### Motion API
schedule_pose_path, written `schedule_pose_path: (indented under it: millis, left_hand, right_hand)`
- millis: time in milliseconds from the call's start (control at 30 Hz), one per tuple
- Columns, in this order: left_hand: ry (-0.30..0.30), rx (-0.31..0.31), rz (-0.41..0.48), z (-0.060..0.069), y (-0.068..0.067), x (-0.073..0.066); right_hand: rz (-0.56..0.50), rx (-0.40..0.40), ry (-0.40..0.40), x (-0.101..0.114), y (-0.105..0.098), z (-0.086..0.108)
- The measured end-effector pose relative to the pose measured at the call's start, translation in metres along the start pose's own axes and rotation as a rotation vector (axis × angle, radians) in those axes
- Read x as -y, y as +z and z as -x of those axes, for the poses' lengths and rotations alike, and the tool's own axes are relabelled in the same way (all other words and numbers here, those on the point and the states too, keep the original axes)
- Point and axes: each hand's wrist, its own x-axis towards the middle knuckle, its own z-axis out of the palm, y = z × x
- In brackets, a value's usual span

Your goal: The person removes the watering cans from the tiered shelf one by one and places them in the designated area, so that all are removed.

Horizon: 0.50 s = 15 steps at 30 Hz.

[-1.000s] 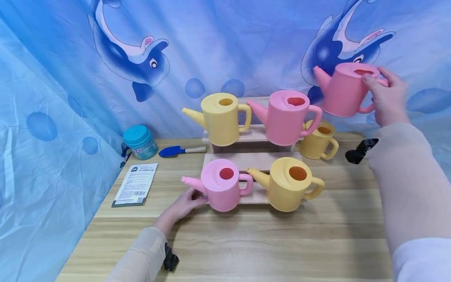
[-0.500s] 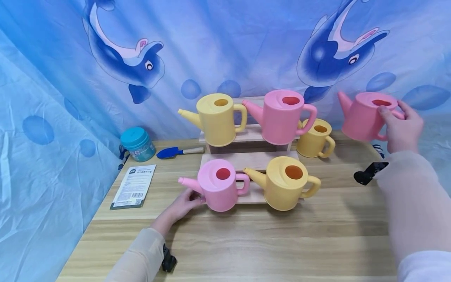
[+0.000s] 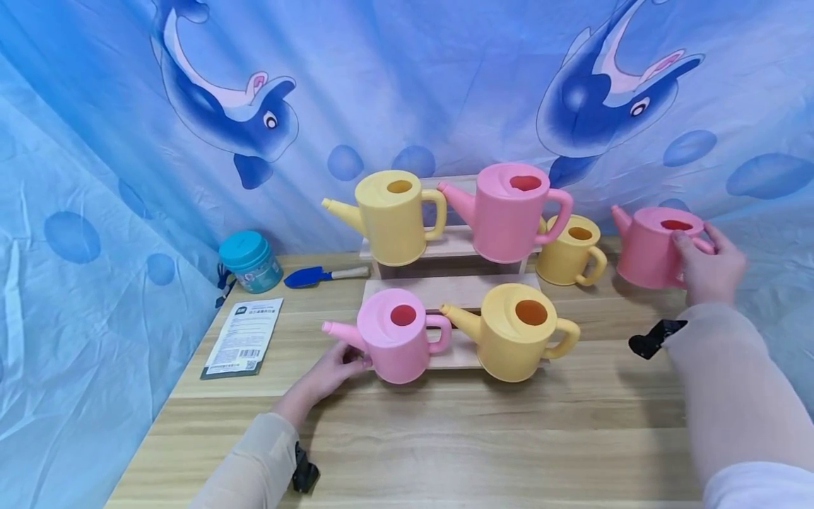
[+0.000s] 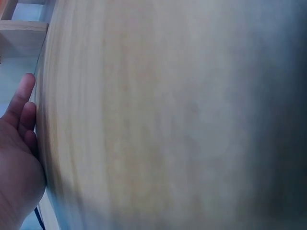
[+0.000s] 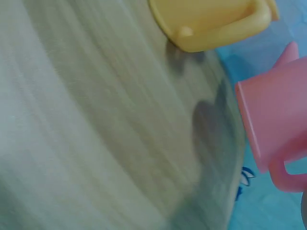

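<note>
At the table's back right, my right hand (image 3: 715,267) grips a dark pink watering can (image 3: 655,247) by its handle. In the right wrist view the pink can (image 5: 278,110) is upright relative to the table, its base near its shadow; I cannot tell whether it touches down. My left hand (image 3: 332,369) rests at the left end of a stepped wooden shelf (image 3: 451,290), beside a light pink watering can (image 3: 397,346) on the low step. Its fingers (image 4: 24,98) look loosely extended in the left wrist view; some fingertips are hidden behind the can's spout in the head view.
A yellow watering can (image 3: 516,332) shares the low step. On the top step stand a pale yellow can (image 3: 391,219) and a pink can (image 3: 511,215). Another yellow can (image 3: 566,254) is behind right. A teal jar (image 3: 250,261), blue trowel (image 3: 311,276) and packet (image 3: 243,336) lie left.
The right hand has carried the dark pink watering can rightward, then down from the air beside the shelf to table level. The left hand stays where it was.
</note>
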Motion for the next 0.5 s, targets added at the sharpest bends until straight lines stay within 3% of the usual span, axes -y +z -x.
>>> schedule_pose_path:
  millis: [267, 500]
  left_hand:
    - [0.021, -0.021, -0.001, 0.002, 0.001, 0.0]
    - [0.013, -0.02, -0.005, 0.002, 0.001, 0.001]
  right_hand:
    - [0.128, -0.001, 0.031, -0.025, 0.007, -0.003]
    - [0.158, 0.006, 0.034, -0.029, 0.008, -0.007]
